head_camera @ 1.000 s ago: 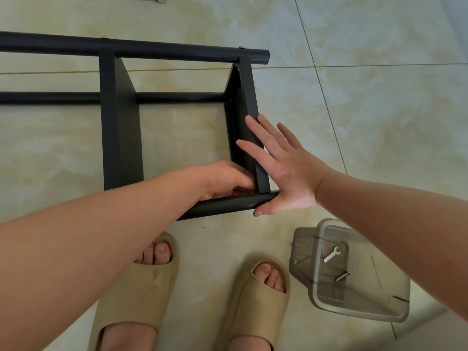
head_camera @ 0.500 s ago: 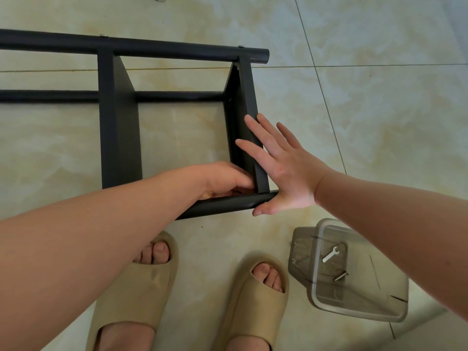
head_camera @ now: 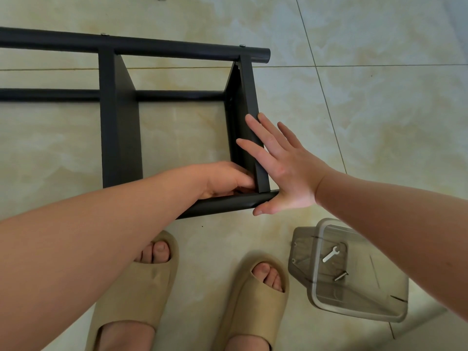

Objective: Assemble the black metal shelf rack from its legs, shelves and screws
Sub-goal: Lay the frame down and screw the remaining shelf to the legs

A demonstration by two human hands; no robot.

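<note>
Shelf [head_camera: 243, 102] braced by flat right hand [head_camera: 286, 171] (fingers straight); left hand [head_camera: 225, 179] curled at its corner, contents unseen.

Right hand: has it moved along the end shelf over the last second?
No. The right hand is flat against the end shelf, its thumb by the tip of the near leg, the same as in both earlier pictures.
</note>
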